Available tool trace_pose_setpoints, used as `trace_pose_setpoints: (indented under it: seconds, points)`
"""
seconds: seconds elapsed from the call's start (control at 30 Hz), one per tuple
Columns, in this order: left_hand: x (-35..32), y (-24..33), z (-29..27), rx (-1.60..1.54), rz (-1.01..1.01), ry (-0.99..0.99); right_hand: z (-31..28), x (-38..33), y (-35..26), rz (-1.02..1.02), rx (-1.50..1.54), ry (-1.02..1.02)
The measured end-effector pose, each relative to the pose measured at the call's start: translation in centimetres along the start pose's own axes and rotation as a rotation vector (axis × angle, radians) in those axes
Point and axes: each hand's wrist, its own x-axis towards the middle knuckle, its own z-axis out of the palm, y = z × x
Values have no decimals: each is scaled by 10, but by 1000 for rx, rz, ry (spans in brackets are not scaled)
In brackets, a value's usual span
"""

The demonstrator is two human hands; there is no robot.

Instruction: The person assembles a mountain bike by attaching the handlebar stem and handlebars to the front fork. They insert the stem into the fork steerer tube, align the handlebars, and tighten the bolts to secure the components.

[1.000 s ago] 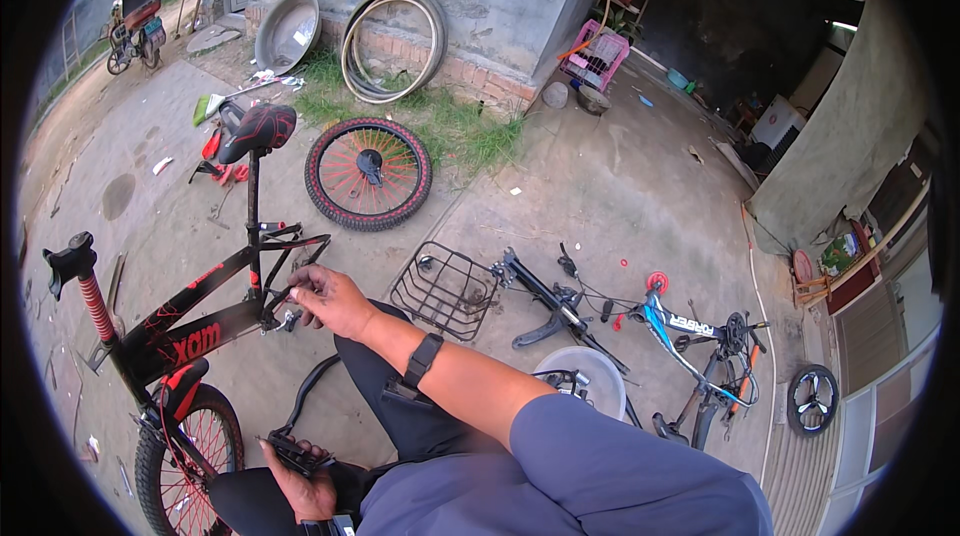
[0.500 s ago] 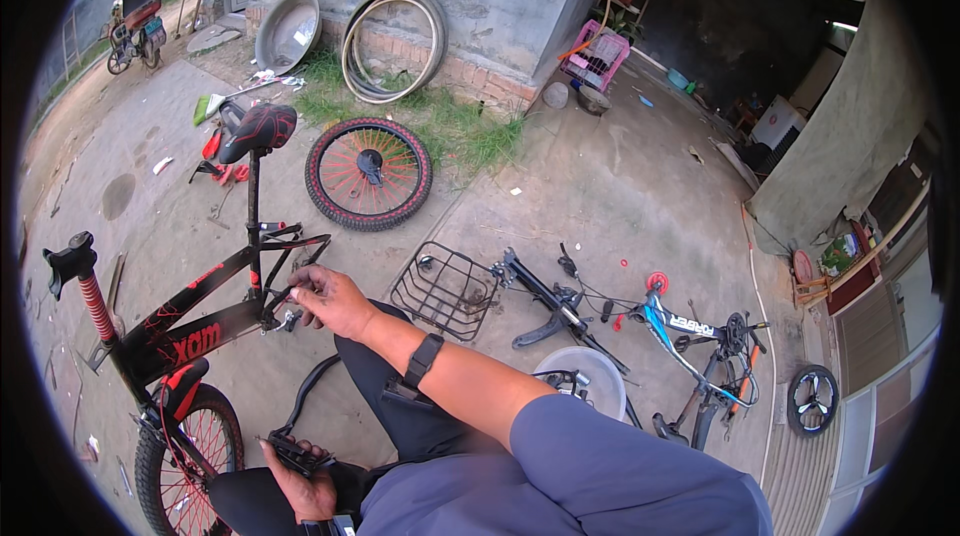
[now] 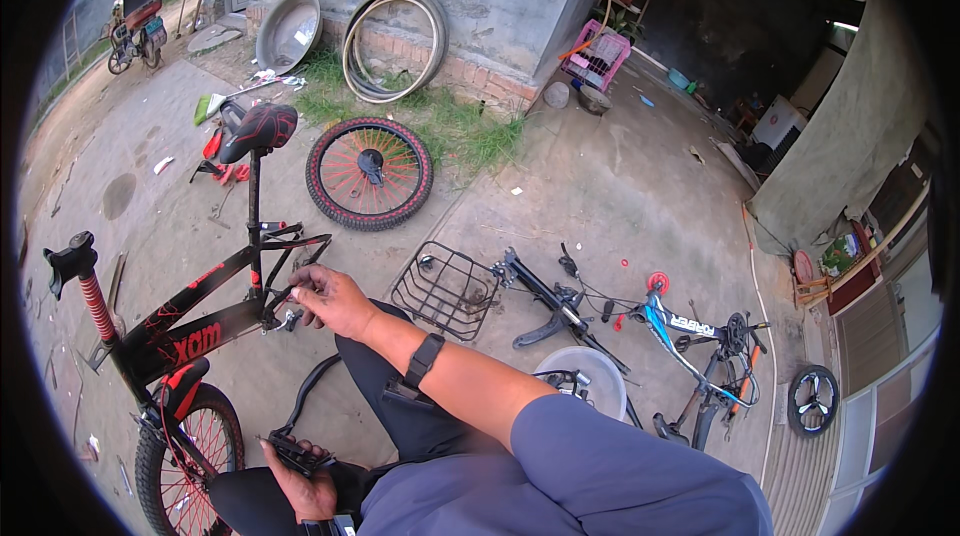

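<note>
A black and red bicycle frame (image 3: 190, 341) stands at my left, its front wheel (image 3: 190, 466) fitted and its saddle (image 3: 260, 131) on top. My right hand (image 3: 335, 304) reaches to the rear lower end of this frame, fingers closed in a pinch beside a small silver metal part (image 3: 291, 319). Whatever is between those fingertips is too small to make out. Low at the left, my left hand (image 3: 308, 489) is closed around a black part (image 3: 294, 455), its kind unclear. A curved black bar (image 3: 312, 388) meets that part from above.
Beyond the frame lies a loose spoked wheel (image 3: 369, 174). Right of my knee are a black wire basket (image 3: 445, 291), a pale bucket (image 3: 600, 381) and a blue and white bicycle frame (image 3: 690, 326). Tyres (image 3: 395, 46) and a metal basin (image 3: 289, 33) lean on the wall.
</note>
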Motion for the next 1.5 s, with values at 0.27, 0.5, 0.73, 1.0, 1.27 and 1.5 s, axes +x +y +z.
trace_pose_setpoints:
  seconds: [0.27, 0.5, 0.73, 1.0, 1.27, 1.5]
  points:
    - [1, -1, -1, -12, 3, 17, 0, 1, 3, -10, 8, -8]
    - [2, 0, -4, -8, -8, -5, -2, 1, 4, -5, -7, -1]
    - [1, 1, -2, -16, 8, 7, -1, 2, 2, 2, 5, -10]
    - [3, 0, -4, -14, -5, 14, 0, 0, -1, 5, 5, -4]
    - [1, 0, -2, -13, 12, 5, -2, 1, 1, -10, -19, -3]
    - [2, 0, -3, -20, 16, 10, 0, 0, -1, 1, -19, 0]
